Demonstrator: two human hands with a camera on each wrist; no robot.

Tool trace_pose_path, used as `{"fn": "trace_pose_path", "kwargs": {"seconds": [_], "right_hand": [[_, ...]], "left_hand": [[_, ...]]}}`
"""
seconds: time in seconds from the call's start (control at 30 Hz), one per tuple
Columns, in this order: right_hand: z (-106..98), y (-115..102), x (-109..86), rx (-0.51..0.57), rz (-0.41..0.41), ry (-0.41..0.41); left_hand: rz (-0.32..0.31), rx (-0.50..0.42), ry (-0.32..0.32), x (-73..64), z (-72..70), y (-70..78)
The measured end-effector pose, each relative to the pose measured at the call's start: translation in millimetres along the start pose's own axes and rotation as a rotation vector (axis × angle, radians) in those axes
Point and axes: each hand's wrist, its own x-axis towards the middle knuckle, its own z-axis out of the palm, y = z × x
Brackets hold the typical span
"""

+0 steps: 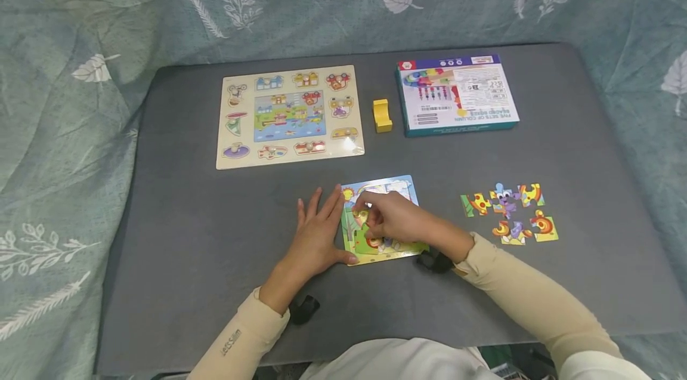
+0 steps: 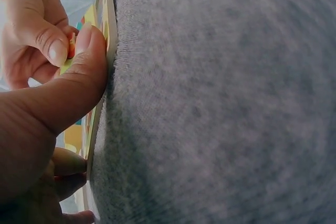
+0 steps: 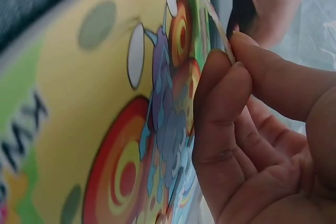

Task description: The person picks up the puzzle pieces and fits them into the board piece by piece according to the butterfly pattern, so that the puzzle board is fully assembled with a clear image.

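A small cartoon jigsaw puzzle board lies on the grey table, some pieces sitting in its frame. My left hand rests along the board's left side, fingers spread and fairly straight, with the thumb at the near-left corner. Over the left part of the board, my right hand pinches a thin puzzle piece between thumb and fingers. The right wrist view shows this piece edge-on and tilted, so its picture is mostly hidden. Several loose puzzle pieces lie to the right of the board in two rows.
Behind the board lies a wooden knob puzzle with vehicle and building shapes. A yellow curved block stands between it and a flat toy box. A leaf-patterned cloth hangs behind the table.
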Motion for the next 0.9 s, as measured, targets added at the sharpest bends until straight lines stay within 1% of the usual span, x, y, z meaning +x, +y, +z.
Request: {"fn": "trace_pose_path", "kwargs": {"seconds": [0.13,0.27,0.37,0.5,0.63,0.77,0.9], "right_hand": [[3.9,-1.6,-1.2,-0.03,0.014,0.004],[8.7,-3.0,-1.1,-0.119,0.019,0.008],[11.7,-4.2,-0.6,-0.201,0.001,0.023],[15.0,-8.8,0.2,-0.293,-0.015,0.04],[18.9,-13.4,2.1,-0.373,-0.016,0.053],[21.5,-12.7,2.8,-0.413,-0.019,0.074],[22.7,-11.3,1.9,-0.428,-0.022,0.09]], "left_hand": [[0.007,-0.001,0.009,2.2,1.1,1.1],[0.029,-0.007,0.02,3.1,2.0,1.4],[0.045,-0.012,0.021,3.7,2.5,1.6],[0.039,-0.029,0.011,4.0,1.9,1.2],[0.025,-0.046,0.009,2.9,1.2,-0.7],[0.023,-0.039,0.016,2.7,1.1,-0.2],[0.024,-0.03,0.024,2.4,0.7,1.2]]}}
